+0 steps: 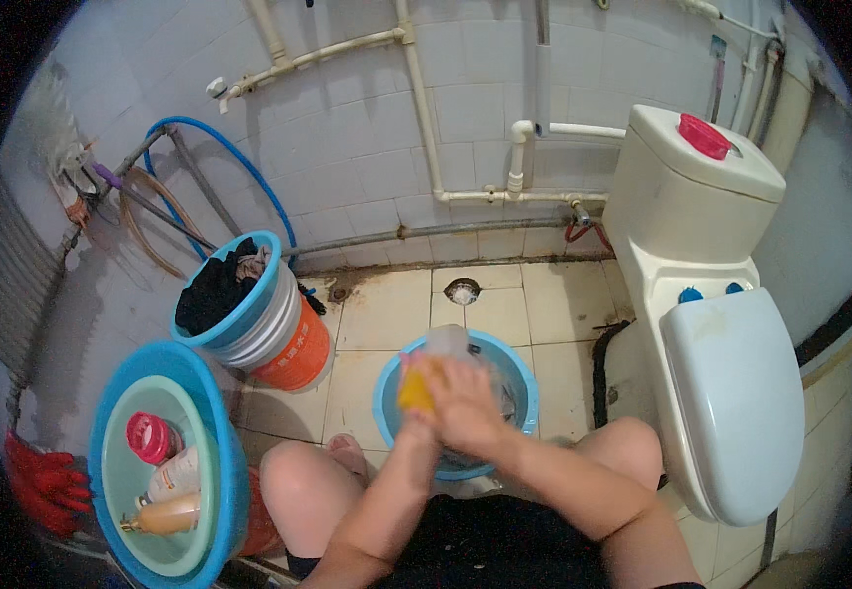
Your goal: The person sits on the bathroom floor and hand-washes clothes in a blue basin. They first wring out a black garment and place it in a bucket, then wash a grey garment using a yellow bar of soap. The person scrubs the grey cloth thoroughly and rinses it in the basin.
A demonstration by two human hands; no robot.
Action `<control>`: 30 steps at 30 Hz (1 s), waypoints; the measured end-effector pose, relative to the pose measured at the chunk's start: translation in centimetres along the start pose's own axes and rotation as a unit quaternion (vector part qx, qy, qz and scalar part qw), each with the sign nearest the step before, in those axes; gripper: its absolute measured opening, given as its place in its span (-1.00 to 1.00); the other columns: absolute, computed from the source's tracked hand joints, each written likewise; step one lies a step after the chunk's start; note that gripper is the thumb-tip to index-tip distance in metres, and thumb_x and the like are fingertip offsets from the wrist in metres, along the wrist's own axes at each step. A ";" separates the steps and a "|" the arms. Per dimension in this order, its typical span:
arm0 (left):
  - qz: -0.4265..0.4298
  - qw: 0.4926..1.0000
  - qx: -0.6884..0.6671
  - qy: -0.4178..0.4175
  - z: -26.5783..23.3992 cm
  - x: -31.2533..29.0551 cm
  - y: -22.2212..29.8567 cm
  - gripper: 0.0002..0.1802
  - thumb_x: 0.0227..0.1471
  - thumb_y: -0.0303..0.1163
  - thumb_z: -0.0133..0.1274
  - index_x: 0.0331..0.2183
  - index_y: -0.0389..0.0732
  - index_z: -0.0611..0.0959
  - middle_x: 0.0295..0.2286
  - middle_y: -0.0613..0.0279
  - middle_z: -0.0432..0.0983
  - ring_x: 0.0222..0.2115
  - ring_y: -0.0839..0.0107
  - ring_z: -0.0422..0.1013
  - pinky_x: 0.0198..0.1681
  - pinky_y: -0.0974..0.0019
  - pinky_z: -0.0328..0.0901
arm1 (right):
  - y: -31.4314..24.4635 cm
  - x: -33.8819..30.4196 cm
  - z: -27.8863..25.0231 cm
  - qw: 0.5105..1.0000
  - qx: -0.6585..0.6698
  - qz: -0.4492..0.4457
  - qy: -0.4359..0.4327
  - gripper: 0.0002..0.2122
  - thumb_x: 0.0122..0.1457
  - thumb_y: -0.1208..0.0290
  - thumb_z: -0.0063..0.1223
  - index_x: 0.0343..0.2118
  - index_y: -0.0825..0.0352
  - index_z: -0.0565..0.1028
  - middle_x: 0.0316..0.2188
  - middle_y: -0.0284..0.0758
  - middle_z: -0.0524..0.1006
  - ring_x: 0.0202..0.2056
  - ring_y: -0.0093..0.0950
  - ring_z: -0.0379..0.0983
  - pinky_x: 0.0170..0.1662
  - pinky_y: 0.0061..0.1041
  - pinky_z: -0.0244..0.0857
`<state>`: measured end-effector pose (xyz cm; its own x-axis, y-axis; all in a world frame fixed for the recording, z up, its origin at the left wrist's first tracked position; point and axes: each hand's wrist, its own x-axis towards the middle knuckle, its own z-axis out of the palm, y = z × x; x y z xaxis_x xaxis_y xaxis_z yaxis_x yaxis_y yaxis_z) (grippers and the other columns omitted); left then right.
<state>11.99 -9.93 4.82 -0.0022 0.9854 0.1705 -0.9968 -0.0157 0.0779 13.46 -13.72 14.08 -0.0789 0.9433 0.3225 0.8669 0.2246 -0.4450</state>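
Observation:
My two hands meet over a light blue basin (pixel 528 393) on the floor between my knees. Between them is a soft-looking yellow piece (pixel 416 391), too blurred to tell whether cloth, sponge or soap. My left hand (pixel 418 420) grips it from the left and is mostly covered. My right hand (pixel 467 404) is pressed over it from the right, fingers closed against it. A pale greyish item (pixel 448 341) shows just beyond my fingers at the basin's far side. Greyish contents lie in the basin, partly hidden by my hands.
At left, a blue tub (pixel 232 471) holds a pale green basin (pixel 200 432) with bottles. Behind it stands a white bucket (pixel 298 344) topped by a blue basin (pixel 271 257) of dark clothes. A toilet (pixel 730 393) is at right. A floor drain (pixel 462 291) lies beyond my basin.

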 end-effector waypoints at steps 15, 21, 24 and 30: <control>-0.224 0.965 0.047 0.128 -2.4 8.9 9.1 -0.16 -0.02 0.30 -0.51 0.02 -0.19 0.30 -0.06 0.06 0.30 -0.07 0.06 0.24 0.00 0.03 0.14 | 3.8 -3.9 -0.6 0.548 0.746 0.284 -0.249 -0.37 0.10 -0.14 -0.33 0.11 0.25 0.13 -0.03 -0.29 0.32 -0.07 -0.43 0.32 -0.06 -0.46 0.25; -0.222 0.969 0.015 0.113 -1.4 8.8 10.2 -0.17 -0.03 0.30 -0.51 0.01 -0.16 0.32 -0.07 0.09 0.31 -0.07 0.09 0.24 0.00 0.04 0.13 | 3.0 -4.3 1.1 0.506 0.748 0.334 -0.270 -0.41 0.15 -0.08 -0.38 0.15 0.20 0.06 0.01 -0.30 0.28 -0.04 -0.37 0.30 -0.03 -0.40 0.23; -0.215 0.969 -0.005 0.119 -1.6 9.2 10.3 -0.17 -0.03 0.31 -0.53 0.02 -0.16 0.31 -0.08 0.10 0.32 -0.07 0.11 0.24 0.01 0.06 0.12 | 2.4 -4.2 1.3 0.483 0.785 0.296 -0.252 -0.41 0.15 -0.08 -0.41 0.15 0.20 0.06 0.01 -0.30 0.28 -0.03 -0.37 0.30 -0.03 -0.40 0.24; -0.207 0.971 0.004 0.116 -1.6 8.9 10.1 -0.25 0.01 0.21 -0.51 0.03 -0.15 0.28 -0.06 0.10 0.29 -0.05 0.12 0.21 0.02 0.09 0.10 | 2.3 -3.1 2.9 0.393 0.852 0.280 -0.202 -0.45 0.17 -0.05 -0.42 0.13 0.18 0.09 0.00 -0.28 0.30 -0.03 -0.39 0.29 -0.02 -0.38 0.22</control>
<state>1.81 -1.08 5.53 0.3802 0.9192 -0.1023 -0.9155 0.3898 0.1002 14.29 -15.40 9.68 -0.4813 0.8456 -0.2310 -0.7578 -0.5338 -0.3753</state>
